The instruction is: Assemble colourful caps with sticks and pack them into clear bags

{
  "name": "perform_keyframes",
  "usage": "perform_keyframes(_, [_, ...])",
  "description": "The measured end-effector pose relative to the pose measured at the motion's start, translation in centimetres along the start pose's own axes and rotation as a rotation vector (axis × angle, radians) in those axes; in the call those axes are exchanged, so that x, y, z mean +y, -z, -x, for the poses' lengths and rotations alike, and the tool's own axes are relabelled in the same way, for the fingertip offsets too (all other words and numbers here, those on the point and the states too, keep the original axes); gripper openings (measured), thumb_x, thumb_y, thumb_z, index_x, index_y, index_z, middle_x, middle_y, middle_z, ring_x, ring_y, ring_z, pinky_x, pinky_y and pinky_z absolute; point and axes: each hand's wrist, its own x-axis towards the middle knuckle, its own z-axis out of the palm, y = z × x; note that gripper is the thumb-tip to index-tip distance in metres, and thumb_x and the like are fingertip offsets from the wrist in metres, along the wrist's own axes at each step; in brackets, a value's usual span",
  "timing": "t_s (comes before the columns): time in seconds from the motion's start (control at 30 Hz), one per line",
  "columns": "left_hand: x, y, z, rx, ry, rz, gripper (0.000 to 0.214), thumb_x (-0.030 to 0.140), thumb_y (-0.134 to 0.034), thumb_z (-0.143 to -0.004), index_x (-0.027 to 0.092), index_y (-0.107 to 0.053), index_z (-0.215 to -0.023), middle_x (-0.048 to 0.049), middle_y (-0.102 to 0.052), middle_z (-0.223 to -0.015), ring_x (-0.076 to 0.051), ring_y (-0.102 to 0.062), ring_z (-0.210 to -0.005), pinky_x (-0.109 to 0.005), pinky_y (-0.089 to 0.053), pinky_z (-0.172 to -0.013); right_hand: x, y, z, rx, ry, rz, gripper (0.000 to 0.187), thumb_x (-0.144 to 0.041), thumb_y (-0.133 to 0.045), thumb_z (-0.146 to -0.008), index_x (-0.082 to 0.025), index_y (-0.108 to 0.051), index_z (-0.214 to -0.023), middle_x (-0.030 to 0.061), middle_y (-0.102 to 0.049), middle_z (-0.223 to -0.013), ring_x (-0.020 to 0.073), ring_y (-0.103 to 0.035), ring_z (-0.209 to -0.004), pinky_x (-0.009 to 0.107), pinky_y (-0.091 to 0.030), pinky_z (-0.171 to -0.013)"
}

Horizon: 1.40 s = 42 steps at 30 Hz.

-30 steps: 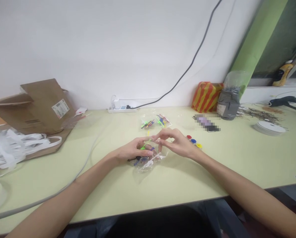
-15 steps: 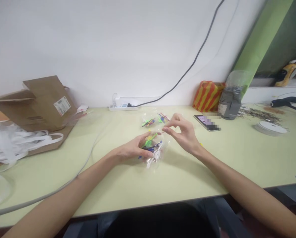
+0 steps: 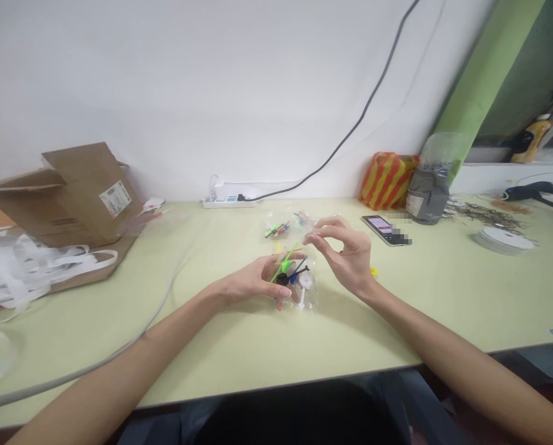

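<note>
A clear plastic bag [image 3: 310,298] with small green, black, blue and white plastic pieces in it is in my left hand [image 3: 253,278]. The thumb lies across its near side and the fingers wrap behind. Close to the bag's upper right, my right hand [image 3: 344,250] is closed in a pinch of thumb and forefinger. What the pinch holds, if anything, is too small or too clear to make out. Just beyond my hands, another clear bag [image 3: 277,230] of coloured pieces lies on the table, and a further one [image 3: 303,217] is partly hidden by my right hand.
A yellow piece [image 3: 374,271] lies beside my right wrist. To the right are a phone [image 3: 385,230], a striped bag [image 3: 383,182], a grey bag [image 3: 427,194] and a white spool [image 3: 503,241]. On the left stand a cardboard box [image 3: 81,204] and white strips [image 3: 30,266]. A grey cable [image 3: 160,303] crosses there.
The bag in my left hand has turned, and its pieces have shifted, with the white one now hanging at the lower right. My right hand has moved slightly, still in a pinch.
</note>
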Motion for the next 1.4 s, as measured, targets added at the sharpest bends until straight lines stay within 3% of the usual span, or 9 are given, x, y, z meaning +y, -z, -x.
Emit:
perform_keyframes(0.13, [0.2, -0.4, 0.0, 0.004, 0.006, -0.058, 0.041, 0.037, -0.081, -0.079, 0.013, -0.069, -0.11, -0.0102, -0.07, -0.092, -0.02, -0.068, -0.08, -0.031, -0.057, -0.068, -0.6, 0.0, -0.1, -0.025, -0.022, 0.014, 0.019, -0.033, -0.056, -0.099, -0.027, -0.074, -0.096, 0.006, -0.073, -0.1, 0.0245, -0.065, -0.102, 0.043, -0.049, -0.096])
perform_keyframes(0.3, [0.3, 0.5, 0.0, 0.104, -0.031, -0.031, 0.038, 0.034, -0.078, -0.083, 0.013, -0.068, -0.113, -0.0154, -0.072, -0.106, -0.025, -0.07, -0.095, -0.032, -0.058, -0.071, 1.7, 0.0, -0.5, 0.028, -0.064, 0.114, 0.019, -0.025, -0.048, -0.1, -0.024, -0.063, -0.112, 0.0068, -0.069, -0.104, 0.0214, -0.064, -0.097, 0.038, -0.049, -0.088])
perform_keyframes(0.43, [0.1, 1.2, 0.1, 0.255, -0.087, 0.01, 0.045, 0.032, -0.079, -0.082, 0.015, -0.065, -0.122, -0.018, -0.067, -0.127, -0.03, -0.068, -0.11, -0.032, -0.06, -0.075, 4.6, -0.3, 0.0, -0.36, -0.045, 0.411, 0.02, -0.014, -0.051, -0.094, -0.021, -0.07, -0.095, 0.0112, -0.067, -0.116, 0.0273, -0.056, -0.116, 0.045, -0.043, -0.098])
perform_keyframes(0.53, [0.0, 1.3, -0.1, 0.319, -0.127, 0.056, 0.054, 0.03, -0.08, -0.081, 0.018, -0.059, -0.129, -0.0166, -0.067, -0.129, -0.03, -0.066, -0.113, -0.035, -0.061, -0.077, 5.5, -0.7, 0.7, -0.693, -0.042, 0.551, 0.025, -0.012, -0.052, -0.093, -0.02, -0.074, -0.103, 0.0131, -0.065, -0.129, 0.0297, -0.052, -0.126, 0.047, -0.04, -0.101])
perform_keyframes(0.63, [0.1, 1.2, -0.1, 0.321, -0.14, 0.08, 0.059, 0.03, -0.08, -0.081, 0.019, -0.055, -0.133, -0.0177, -0.065, -0.131, -0.032, -0.065, -0.116, -0.035, -0.062, -0.074, 5.6, -1.0, 1.0, -0.805, -0.068, 0.564, 0.03, -0.01, -0.048, -0.095, -0.017, -0.074, -0.108, 0.0125, -0.072, -0.114, 0.0258, -0.06, -0.114, 0.042, -0.041, -0.098])
perform_keyframes(0.77, [0.3, 1.1, 0.1, 0.298, -0.116, 0.096, 0.056, 0.034, -0.076, -0.084, 0.021, -0.053, -0.134, -0.0176, -0.063, -0.132, -0.033, -0.065, -0.115, -0.034, -0.062, -0.07, 5.5, -0.9, 0.4, -0.659, -0.143, 0.545, 0.026, -0.012, -0.052, -0.093, -0.018, -0.077, -0.098, 0.0104, -0.076, -0.103, 0.0267, -0.065, -0.103, 0.042, -0.044, -0.093])
perform_keyframes(1.07, [0.2, 1.1, 0.4, 0.221, -0.043, 0.089, 0.038, 0.039, -0.075, -0.084, 0.018, -0.061, -0.112, -0.0122, -0.069, -0.107, -0.027, -0.07, -0.099, -0.033, -0.061, -0.068, 4.5, 0.8, -1.2, -0.068, -0.387, 0.089, 0.025, -0.034, -0.058, -0.091, -0.02, -0.078, -0.086, 0.0056, -0.078, -0.094, 0.0234, -0.07, -0.095, 0.037, -0.05, -0.087])
perform_keyframes(1.27, [-0.3, 1.1, 0.4, 0.165, 0.011, 0.066, 0.034, 0.036, -0.08, -0.08, 0.012, -0.063, -0.097, -0.0149, -0.071, -0.097, -0.025, -0.072, -0.087, -0.03, -0.058, -0.065, 5.0, 1.9, -2.0, 0.304, -0.333, -0.038, 0.036, -0.048, -0.061, -0.092, -0.019, -0.07, -0.072, 0.0053, -0.073, -0.079, 0.0193, -0.065, -0.077, 0.033, -0.05, -0.077])
perform_keyframes(1.4, [-0.4, 0.9, 0.7, 0.072, 0.107, 0.118, 0.053, 0.032, -0.083, -0.076, 0.014, -0.057, -0.119, -0.012, -0.072, -0.089, -0.024, -0.073, -0.073, -0.03, -0.056, -0.059, 4.4, 2.3, -2.4, 0.297, -0.275, -0.136, 0.038, -0.052, -0.061, -0.092, -0.021, -0.062, -0.069, 0.0042, -0.067, -0.074, 0.0184, -0.061, -0.072, 0.033, -0.05, -0.075])
